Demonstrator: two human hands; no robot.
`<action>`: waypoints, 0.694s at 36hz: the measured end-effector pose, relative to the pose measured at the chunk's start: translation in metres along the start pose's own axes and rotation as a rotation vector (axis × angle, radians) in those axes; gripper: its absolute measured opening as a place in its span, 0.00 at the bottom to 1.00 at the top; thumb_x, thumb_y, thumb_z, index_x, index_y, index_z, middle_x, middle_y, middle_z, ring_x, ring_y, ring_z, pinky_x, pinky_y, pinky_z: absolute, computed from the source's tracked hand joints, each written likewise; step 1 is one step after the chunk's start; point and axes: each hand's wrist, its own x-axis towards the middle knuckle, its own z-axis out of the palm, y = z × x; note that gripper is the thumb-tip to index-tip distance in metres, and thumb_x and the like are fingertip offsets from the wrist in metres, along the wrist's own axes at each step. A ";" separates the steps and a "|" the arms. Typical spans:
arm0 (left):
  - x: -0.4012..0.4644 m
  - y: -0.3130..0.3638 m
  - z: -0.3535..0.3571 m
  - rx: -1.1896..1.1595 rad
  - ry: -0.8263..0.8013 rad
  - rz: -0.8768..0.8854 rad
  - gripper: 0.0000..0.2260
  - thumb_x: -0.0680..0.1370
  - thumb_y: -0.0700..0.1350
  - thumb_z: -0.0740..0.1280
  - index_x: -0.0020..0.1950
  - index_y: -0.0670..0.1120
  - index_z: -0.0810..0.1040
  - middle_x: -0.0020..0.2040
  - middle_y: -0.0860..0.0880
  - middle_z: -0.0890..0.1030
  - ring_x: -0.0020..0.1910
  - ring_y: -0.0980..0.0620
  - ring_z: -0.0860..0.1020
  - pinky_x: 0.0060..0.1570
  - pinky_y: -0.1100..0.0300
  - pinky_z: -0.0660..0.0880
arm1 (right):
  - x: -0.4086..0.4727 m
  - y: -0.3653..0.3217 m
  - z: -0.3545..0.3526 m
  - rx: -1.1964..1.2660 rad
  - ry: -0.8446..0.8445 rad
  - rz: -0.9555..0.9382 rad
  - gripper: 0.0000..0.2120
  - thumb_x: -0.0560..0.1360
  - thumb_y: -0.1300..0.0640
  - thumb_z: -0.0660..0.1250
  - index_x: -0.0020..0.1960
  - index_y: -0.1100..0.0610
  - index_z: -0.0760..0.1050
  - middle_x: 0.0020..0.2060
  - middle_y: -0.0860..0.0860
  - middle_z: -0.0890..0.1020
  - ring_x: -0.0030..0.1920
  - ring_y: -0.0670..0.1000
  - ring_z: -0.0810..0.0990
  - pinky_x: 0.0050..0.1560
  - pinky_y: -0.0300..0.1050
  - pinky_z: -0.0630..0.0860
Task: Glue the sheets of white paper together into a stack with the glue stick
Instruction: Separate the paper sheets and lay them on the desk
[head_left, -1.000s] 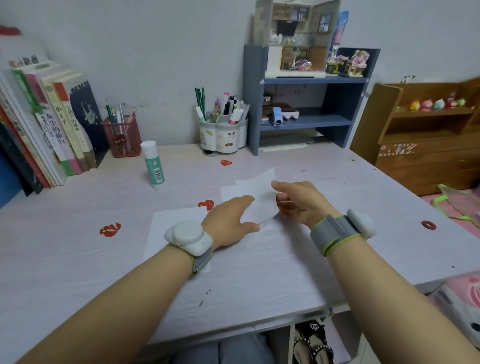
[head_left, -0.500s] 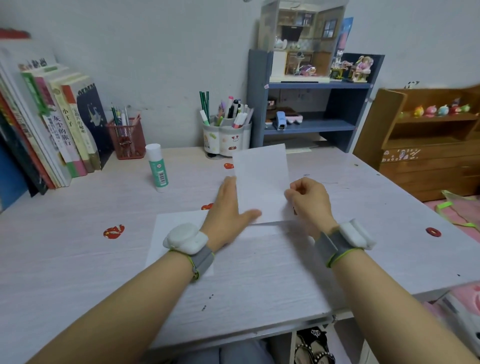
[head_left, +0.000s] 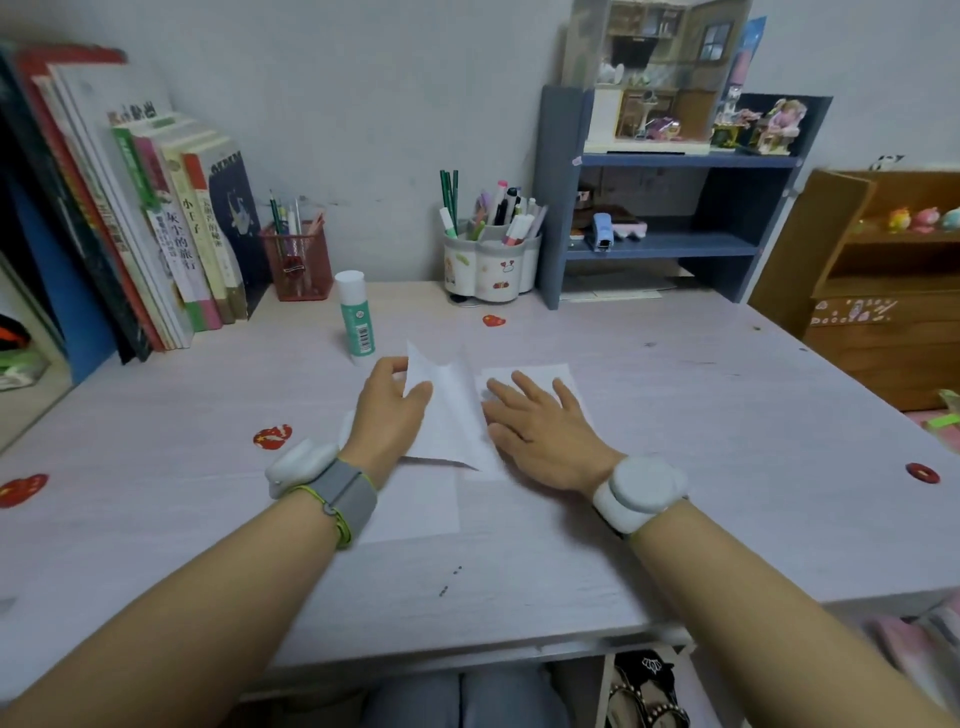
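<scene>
1. Left hand (head_left: 390, 410) over the middle of the table (head_left: 727, 467), fingers (head_left: 387, 366) pinched on the far left corner of a raised sheet (head_left: 447, 415).
2. Raised sheet lifted at its left side and curled, sloping down to the right; near corner pointing toward the person, just off the table.
3. Right hand (head_left: 540, 431) palm down, fingers (head_left: 527, 387) spread and flat, gripping nothing, pressing a flat sheet (head_left: 545, 373) onto the table.
4. Flat sheet showing beyond the right fingertips; its left edge close beside the raised sheet, exact contact between the two unclear.
5. Third sheet (head_left: 415, 509) flat on the table under the left wrist, partly covered by the raised sheet and the forearm.
6. Glue stick (head_left: 355, 313) upright, capped, white top and green label, on the table beyond the left hand, near but apart from the papers.
7. White wrist device with a grey band on each wrist, left (head_left: 301, 467) and right (head_left: 641, 491).
8. Red mesh pen cup (head_left: 297, 260) and white pen holder (head_left: 491, 265) at the back edge, against the wall.
9. Row of books (head_left: 156, 234) leaning at the back left.
10. Blue shelf (head_left: 670, 202) at the back right, a miniature house model (head_left: 654, 78) on top.
11. Red heart stickers (head_left: 272, 436) scattered over the tabletop.
</scene>
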 end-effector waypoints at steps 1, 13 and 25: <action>0.000 -0.001 -0.003 -0.015 0.015 -0.003 0.10 0.77 0.39 0.62 0.58 0.47 0.69 0.58 0.42 0.77 0.53 0.44 0.78 0.48 0.56 0.74 | -0.001 -0.001 0.001 -0.007 -0.026 -0.003 0.19 0.83 0.49 0.46 0.72 0.48 0.63 0.77 0.44 0.51 0.77 0.49 0.43 0.74 0.58 0.38; -0.011 0.008 0.007 0.014 -0.069 0.054 0.18 0.78 0.37 0.59 0.66 0.50 0.65 0.61 0.45 0.77 0.53 0.44 0.79 0.48 0.55 0.76 | -0.039 0.048 -0.004 0.079 -0.066 0.215 0.23 0.81 0.43 0.48 0.76 0.42 0.53 0.76 0.39 0.50 0.77 0.45 0.46 0.74 0.59 0.39; -0.021 0.011 0.031 0.008 -0.152 0.105 0.26 0.79 0.36 0.55 0.74 0.54 0.57 0.72 0.50 0.67 0.65 0.50 0.71 0.62 0.55 0.72 | -0.071 0.075 -0.021 -0.031 0.067 0.349 0.20 0.82 0.49 0.52 0.73 0.48 0.61 0.76 0.50 0.58 0.76 0.50 0.53 0.72 0.57 0.46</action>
